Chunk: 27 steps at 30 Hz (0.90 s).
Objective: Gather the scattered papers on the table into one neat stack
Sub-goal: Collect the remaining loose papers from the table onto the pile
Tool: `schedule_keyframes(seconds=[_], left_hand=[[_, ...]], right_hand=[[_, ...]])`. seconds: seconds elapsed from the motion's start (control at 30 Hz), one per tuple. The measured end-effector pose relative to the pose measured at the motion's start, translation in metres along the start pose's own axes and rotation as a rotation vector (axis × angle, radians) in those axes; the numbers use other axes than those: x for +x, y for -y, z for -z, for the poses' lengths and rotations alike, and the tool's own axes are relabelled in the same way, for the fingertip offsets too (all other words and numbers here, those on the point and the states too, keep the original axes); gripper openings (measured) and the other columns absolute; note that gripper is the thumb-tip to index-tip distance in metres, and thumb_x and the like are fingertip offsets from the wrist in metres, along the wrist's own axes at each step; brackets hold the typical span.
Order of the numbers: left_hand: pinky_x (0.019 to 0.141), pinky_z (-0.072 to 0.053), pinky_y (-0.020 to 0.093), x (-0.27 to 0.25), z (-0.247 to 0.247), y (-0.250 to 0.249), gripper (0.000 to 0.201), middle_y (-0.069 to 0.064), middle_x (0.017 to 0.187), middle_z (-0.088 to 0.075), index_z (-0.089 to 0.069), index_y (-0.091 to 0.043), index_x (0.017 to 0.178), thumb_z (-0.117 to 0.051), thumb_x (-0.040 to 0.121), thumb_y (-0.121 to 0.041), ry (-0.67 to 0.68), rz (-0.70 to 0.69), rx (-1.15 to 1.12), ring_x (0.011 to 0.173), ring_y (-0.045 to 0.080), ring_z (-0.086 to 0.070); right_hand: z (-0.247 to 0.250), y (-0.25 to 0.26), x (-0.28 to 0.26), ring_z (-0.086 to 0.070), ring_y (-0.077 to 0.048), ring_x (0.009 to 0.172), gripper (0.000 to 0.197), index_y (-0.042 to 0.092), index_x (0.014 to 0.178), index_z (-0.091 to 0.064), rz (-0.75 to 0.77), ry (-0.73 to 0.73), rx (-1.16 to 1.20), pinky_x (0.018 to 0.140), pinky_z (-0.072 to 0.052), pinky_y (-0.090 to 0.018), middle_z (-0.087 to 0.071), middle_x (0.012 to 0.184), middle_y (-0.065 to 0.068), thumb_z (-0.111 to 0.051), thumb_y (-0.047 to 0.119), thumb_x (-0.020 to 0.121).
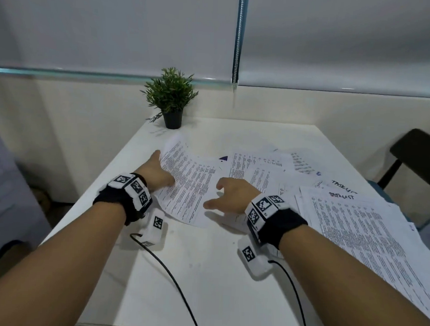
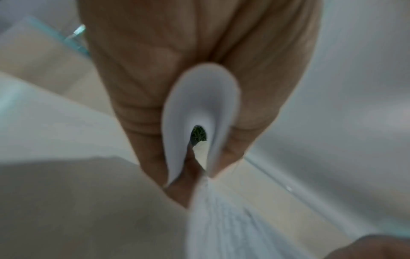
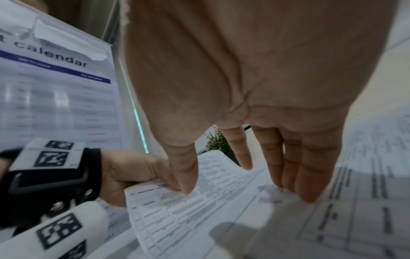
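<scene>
Printed sheets lie scattered over the white table (image 1: pixel 203 274). My left hand (image 1: pixel 158 175) pinches the left edge of one printed sheet (image 1: pixel 190 184), lifted and curling; the left wrist view shows that sheet (image 2: pixel 199 108) bent into a loop between thumb and fingers. My right hand (image 1: pixel 229 193) hovers open over the papers, fingers (image 3: pixel 286 161) straight and spread above the printed sheet (image 3: pixel 199 210). More overlapping papers (image 1: pixel 258 165) lie behind it. A larger pile (image 1: pixel 360 230) with handwritten headings lies at the right.
A small potted plant (image 1: pixel 171 98) stands at the table's far left corner. A black chair (image 1: pixel 421 158) is at the right. Two cables (image 1: pixel 168 272) trail from the wrist cameras across the near tabletop. A calendar poster (image 3: pixel 55 91) hangs at the left.
</scene>
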<state>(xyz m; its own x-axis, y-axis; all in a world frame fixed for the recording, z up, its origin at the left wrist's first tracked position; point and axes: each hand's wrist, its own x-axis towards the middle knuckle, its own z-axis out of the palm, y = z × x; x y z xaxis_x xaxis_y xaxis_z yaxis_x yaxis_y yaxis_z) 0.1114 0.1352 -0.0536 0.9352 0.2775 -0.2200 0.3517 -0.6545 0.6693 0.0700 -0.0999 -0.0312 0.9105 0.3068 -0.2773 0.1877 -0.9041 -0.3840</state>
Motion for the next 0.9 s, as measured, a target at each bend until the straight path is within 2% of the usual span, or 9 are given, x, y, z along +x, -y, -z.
schedule_keyframes(seconds=[0.07, 0.13, 0.27, 0.33, 0.43, 0.6, 0.73, 0.83, 0.9], left_hand=[[0.087, -0.055, 0.039, -0.003, 0.000, -0.006, 0.068, 0.002, 0.113, -0.067, -0.045, -0.022, 0.136, -0.069, 0.078, 0.002, -0.061, -0.070, -0.142, 0.110, 0.032, -0.065], [0.081, -0.054, 0.034, -0.008, -0.003, -0.014, 0.070, -0.001, 0.112, -0.068, -0.047, -0.027, 0.138, -0.066, 0.075, -0.004, -0.088, -0.129, -0.174, 0.108, 0.028, -0.066], [0.082, -0.051, 0.036, -0.017, -0.009, -0.025, 0.088, 0.011, 0.130, -0.061, -0.017, -0.036, 0.160, -0.057, 0.086, -0.011, -0.189, -0.150, -0.076, 0.110, 0.036, -0.062], [0.080, -0.053, 0.038, -0.018, -0.012, -0.027, 0.093, 0.018, 0.135, -0.058, -0.005, -0.035, 0.163, -0.056, 0.089, -0.011, -0.197, -0.124, -0.057, 0.113, 0.041, -0.062], [0.086, -0.057, 0.041, -0.018, -0.014, -0.024, 0.088, 0.015, 0.132, -0.061, -0.018, -0.033, 0.159, -0.060, 0.084, -0.015, -0.177, -0.089, -0.120, 0.111, 0.040, -0.064], [0.102, -0.054, 0.050, -0.021, -0.026, -0.012, 0.089, 0.007, 0.139, -0.062, -0.038, -0.022, 0.150, -0.081, 0.072, -0.027, -0.034, -0.122, -0.144, 0.119, 0.034, -0.064], [0.095, -0.057, 0.055, -0.017, -0.034, -0.012, 0.053, 0.012, 0.107, -0.077, -0.070, -0.013, 0.113, -0.083, 0.062, -0.014, 0.080, -0.123, -0.170, 0.100, 0.034, -0.073], [0.090, -0.059, 0.055, -0.013, -0.027, -0.007, 0.069, 0.012, 0.105, -0.077, -0.067, -0.010, 0.112, -0.085, 0.046, -0.017, 0.100, -0.051, -0.205, 0.097, 0.036, -0.074], [0.089, -0.057, 0.042, -0.017, -0.017, -0.003, 0.077, 0.009, 0.113, -0.069, -0.049, -0.009, 0.120, -0.091, 0.056, -0.016, 0.002, 0.012, -0.149, 0.101, 0.033, -0.068]], right_hand=[[0.005, -0.010, 0.000, -0.054, -0.025, 0.129, 0.063, 0.016, 0.143, -0.052, -0.018, -0.056, 0.114, 0.101, -0.044, -0.034, -0.054, 0.146, -0.005, -0.066, 0.052, 0.093], [0.009, -0.020, -0.003, -0.059, -0.026, 0.115, 0.049, 0.014, 0.131, -0.058, -0.055, -0.140, 0.095, 0.096, -0.050, -0.034, -0.061, 0.132, -0.008, -0.067, 0.045, 0.093], [0.004, -0.024, -0.013, -0.064, -0.029, 0.103, 0.048, 0.015, 0.114, -0.059, -0.129, 0.014, -0.237, 0.091, -0.057, -0.042, -0.065, 0.113, -0.007, -0.067, 0.052, 0.085], [-0.003, -0.019, -0.015, -0.063, -0.029, 0.110, 0.060, 0.019, 0.125, -0.057, -0.039, 0.052, -0.215, 0.095, -0.055, -0.043, -0.064, 0.125, -0.005, -0.066, 0.062, 0.084], [-0.004, -0.011, -0.013, -0.057, -0.024, 0.131, 0.074, 0.025, 0.150, -0.046, 0.114, 0.113, 0.001, 0.111, -0.044, -0.040, -0.056, 0.150, 0.000, -0.069, 0.058, 0.088], [-0.001, -0.019, -0.009, -0.062, -0.019, 0.121, 0.062, 0.026, 0.143, -0.055, 0.138, 0.050, 0.181, 0.105, -0.050, -0.035, -0.062, 0.141, -0.002, -0.076, 0.045, 0.088], [-0.003, -0.012, -0.014, -0.063, -0.020, 0.121, 0.058, 0.026, 0.143, -0.056, 0.186, 0.127, 0.231, 0.108, -0.049, -0.039, -0.062, 0.140, -0.003, -0.076, 0.037, 0.090], [0.000, -0.012, -0.014, -0.060, -0.023, 0.124, 0.054, 0.023, 0.140, -0.058, 0.167, -0.032, 0.245, 0.105, -0.049, -0.039, -0.060, 0.141, -0.007, -0.072, 0.041, 0.091], [0.003, -0.020, -0.013, -0.059, -0.028, 0.123, 0.058, 0.017, 0.138, -0.056, 0.071, -0.091, 0.008, 0.100, -0.052, -0.040, -0.060, 0.137, -0.010, -0.069, 0.047, 0.091]])
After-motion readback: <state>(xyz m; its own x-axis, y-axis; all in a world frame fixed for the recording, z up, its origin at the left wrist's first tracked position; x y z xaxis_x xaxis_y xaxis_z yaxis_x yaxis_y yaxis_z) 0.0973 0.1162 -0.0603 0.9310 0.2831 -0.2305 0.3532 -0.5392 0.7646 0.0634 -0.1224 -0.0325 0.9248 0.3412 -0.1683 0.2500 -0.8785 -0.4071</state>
